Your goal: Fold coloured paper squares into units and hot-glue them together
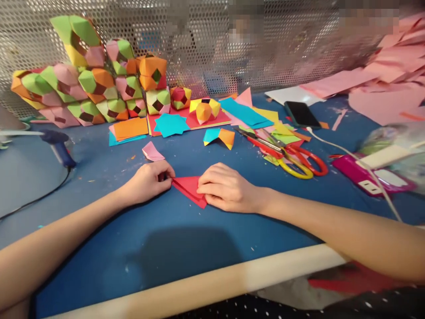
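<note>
A red sheet of paper (190, 188), folded to a triangle-like shape, lies on the blue table between my hands. My left hand (149, 180) pinches its left corner between thumb and fingers. On the right side, my right hand (229, 188) has its bent fingers closed on the paper's edge, covering that part of it. Just beyond my left hand rests a small folded pink paper piece (153, 152). Farther back sits a joined blue, yellow and orange folded piece (219, 137).
Folded paper balls (96, 88) are stacked at the back left, near coloured sheets (129, 130). A glue gun (59, 146) lies left. To the right are scissors (285, 155), a phone (302, 114), a purple power strip (361, 175) and pink paper (385, 97). A pale edge (199, 283) borders the table.
</note>
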The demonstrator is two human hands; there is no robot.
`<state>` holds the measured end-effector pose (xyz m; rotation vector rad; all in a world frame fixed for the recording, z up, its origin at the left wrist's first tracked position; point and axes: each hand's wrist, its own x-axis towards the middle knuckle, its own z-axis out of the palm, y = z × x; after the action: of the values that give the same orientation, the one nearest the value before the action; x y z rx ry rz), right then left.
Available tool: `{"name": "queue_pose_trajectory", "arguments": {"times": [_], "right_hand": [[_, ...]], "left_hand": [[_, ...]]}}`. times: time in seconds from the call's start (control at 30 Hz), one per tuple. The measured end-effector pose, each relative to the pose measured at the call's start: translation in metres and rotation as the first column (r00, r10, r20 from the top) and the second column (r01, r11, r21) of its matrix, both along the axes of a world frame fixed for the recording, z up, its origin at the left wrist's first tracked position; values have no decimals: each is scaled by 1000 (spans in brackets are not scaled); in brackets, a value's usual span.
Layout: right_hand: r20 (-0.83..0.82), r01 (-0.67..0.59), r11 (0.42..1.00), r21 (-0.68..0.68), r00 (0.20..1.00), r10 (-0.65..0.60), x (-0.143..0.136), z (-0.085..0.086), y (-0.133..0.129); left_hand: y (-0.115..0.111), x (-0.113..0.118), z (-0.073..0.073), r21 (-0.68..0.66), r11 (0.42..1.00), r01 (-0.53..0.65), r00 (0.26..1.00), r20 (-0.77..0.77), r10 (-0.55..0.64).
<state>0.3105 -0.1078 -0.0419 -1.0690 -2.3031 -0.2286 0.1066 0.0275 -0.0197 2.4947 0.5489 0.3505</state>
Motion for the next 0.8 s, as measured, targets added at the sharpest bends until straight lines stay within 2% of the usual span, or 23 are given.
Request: {"name": "queue_pose_trajectory", "arguments": {"times": [0.5, 0.67, 0.8], "right_hand": [[163, -29, 990, -138, 985, 51, 6, 15, -16], [176, -28, 991, -133, 983, 52, 8, 16, -16], [129, -23, 994, -103, 991, 37, 8, 16, -16]], "left_hand": [[11, -1, 1, -20, 981, 192, 981, -27, -192], [10, -1, 1, -7, 977, 212, 977, 11, -212], [6, -2, 0, 25, 984, 175, 984, 41, -176]]}}
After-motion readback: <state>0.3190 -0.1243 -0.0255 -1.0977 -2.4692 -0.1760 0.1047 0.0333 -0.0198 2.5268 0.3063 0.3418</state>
